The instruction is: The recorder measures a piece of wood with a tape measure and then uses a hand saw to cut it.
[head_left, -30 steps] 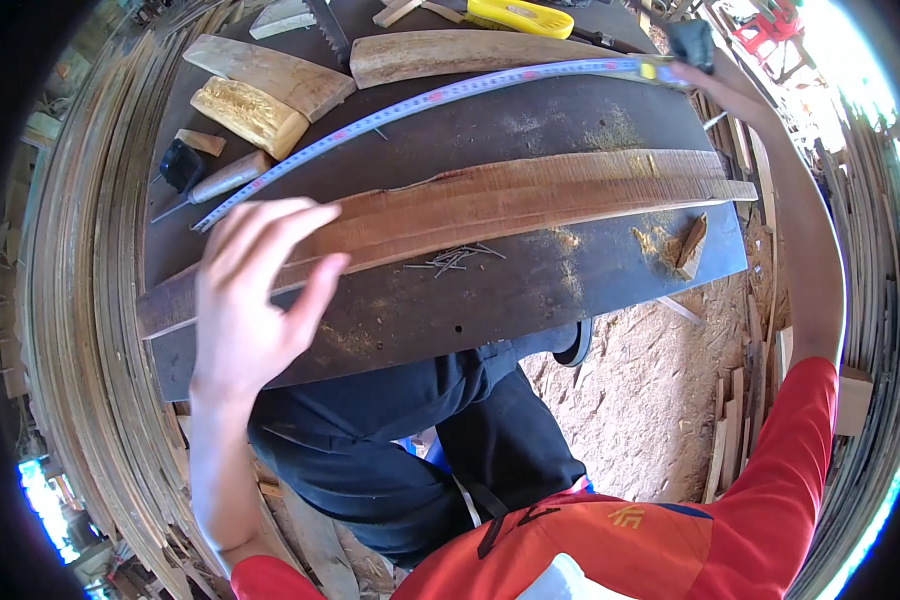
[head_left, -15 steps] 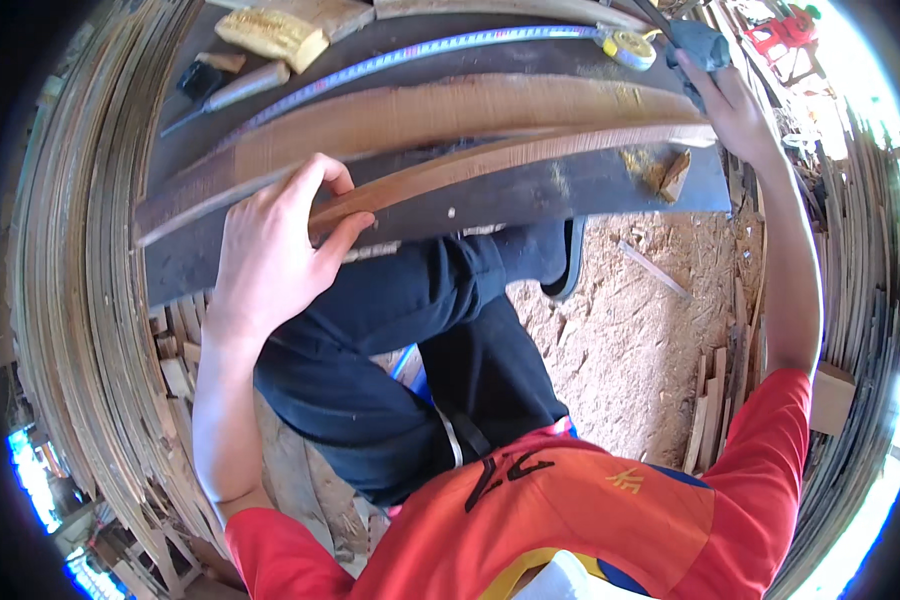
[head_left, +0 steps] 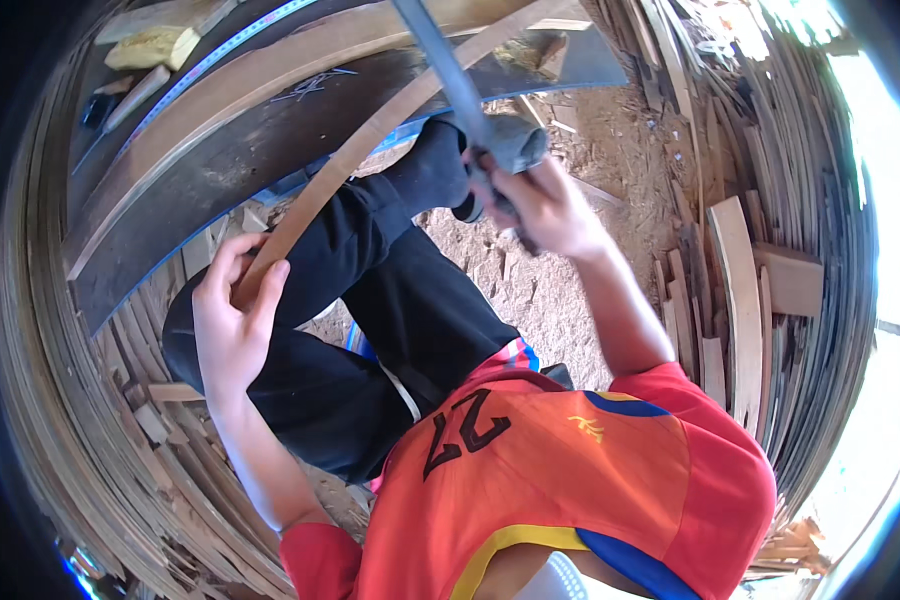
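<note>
One strip of wood (head_left: 355, 148), head view: slants up past the dark trousers (head_left: 425, 290), far end over the bench (head_left: 192, 200). Left hand (head_left: 232, 325) pinches its near end; right hand (head_left: 558, 212) closed round a long grey tool (head_left: 438, 55) (blurred, kind unclear). Bench dark, dusty: wider board (head_left: 200, 112), loose nails (head_left: 315, 84), extended measuring tape (head_left: 228, 42). Floor (head_left: 490, 270) pale, rough. Stacked timber (head_left: 42, 300) lines both sides.
</note>
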`<action>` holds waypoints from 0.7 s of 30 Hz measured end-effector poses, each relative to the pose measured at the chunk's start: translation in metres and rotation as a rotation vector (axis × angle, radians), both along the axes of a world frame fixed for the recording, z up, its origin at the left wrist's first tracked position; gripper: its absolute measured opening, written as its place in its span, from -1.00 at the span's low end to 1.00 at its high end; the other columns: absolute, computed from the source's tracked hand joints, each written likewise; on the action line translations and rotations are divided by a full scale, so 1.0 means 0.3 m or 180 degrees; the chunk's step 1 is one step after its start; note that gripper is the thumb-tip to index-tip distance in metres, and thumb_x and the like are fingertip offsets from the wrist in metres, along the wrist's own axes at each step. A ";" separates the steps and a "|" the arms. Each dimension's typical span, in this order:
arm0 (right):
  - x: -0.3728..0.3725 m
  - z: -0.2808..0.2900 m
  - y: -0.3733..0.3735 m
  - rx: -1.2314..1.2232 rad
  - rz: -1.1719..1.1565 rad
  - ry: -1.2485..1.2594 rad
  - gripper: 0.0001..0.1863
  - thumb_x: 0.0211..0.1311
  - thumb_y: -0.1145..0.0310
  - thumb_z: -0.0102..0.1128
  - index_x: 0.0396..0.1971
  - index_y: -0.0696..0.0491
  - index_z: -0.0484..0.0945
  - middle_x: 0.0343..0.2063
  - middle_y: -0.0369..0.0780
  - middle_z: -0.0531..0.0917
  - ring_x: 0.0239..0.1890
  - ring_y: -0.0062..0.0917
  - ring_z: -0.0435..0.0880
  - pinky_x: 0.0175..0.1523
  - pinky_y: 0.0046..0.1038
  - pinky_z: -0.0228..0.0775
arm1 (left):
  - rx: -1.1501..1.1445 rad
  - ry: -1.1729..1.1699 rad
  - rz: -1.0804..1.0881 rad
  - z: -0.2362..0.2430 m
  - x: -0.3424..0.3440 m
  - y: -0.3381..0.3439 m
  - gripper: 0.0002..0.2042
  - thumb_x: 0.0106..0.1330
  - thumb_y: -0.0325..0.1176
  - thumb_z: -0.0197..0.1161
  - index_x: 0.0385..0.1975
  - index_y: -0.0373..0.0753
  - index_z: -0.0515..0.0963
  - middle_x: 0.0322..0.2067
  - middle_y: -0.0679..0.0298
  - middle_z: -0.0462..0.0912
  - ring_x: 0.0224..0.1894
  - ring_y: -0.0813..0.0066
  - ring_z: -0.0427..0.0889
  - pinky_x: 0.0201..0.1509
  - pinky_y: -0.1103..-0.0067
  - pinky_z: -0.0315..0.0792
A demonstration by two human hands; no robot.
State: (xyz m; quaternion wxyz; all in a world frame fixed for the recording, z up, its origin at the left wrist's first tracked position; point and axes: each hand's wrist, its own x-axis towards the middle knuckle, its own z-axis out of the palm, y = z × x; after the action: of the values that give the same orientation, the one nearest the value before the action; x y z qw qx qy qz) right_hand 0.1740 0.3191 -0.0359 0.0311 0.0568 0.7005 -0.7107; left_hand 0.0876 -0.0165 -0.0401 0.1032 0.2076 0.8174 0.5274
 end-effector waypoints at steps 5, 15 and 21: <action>0.022 -0.074 -0.076 -0.1963 0.0166 -0.0195 -0.16 0.46 -0.42 -0.27 0.17 0.13 0.41 -0.42 -0.38 0.41 -0.55 -0.72 0.28 -0.47 -0.65 0.11 | 0.0062 -0.0230 -0.0012 -0.024 0.043 0.045 -0.77 0.44 -0.41 0.34 0.00 -0.33 0.56 -0.49 0.33 0.57 -0.43 0.74 0.43 -0.39 0.67 0.25; 0.010 -0.084 -0.056 -0.1858 -0.0090 -0.0341 -0.73 0.54 0.40 0.07 0.09 0.18 0.56 -0.20 -0.24 0.69 -0.20 -0.53 0.69 -0.09 -0.47 0.53 | -0.0008 -0.0478 0.0004 -0.022 0.043 0.034 -0.72 0.41 -0.40 0.38 0.03 -0.38 0.60 -0.29 0.26 0.73 -0.27 0.67 0.63 -0.15 0.65 0.47; -0.008 -0.080 -0.082 0.1713 0.0093 0.0829 -0.78 0.46 0.51 0.02 -0.05 0.32 0.51 -0.42 0.12 0.62 -0.34 -0.11 0.70 -0.21 -0.27 0.46 | -0.0553 -0.0099 0.0095 0.008 0.029 0.086 -0.69 0.32 -0.37 0.49 -0.03 -0.35 0.64 -0.33 0.18 0.78 -0.30 0.60 0.72 -0.17 0.59 0.54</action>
State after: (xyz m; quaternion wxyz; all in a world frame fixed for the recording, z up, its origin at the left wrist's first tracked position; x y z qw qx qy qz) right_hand 0.1715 0.2947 -0.0600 -0.0650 -0.0387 0.8626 -0.5003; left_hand 0.0964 0.0093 -0.0378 0.1256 0.1774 0.8614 0.4592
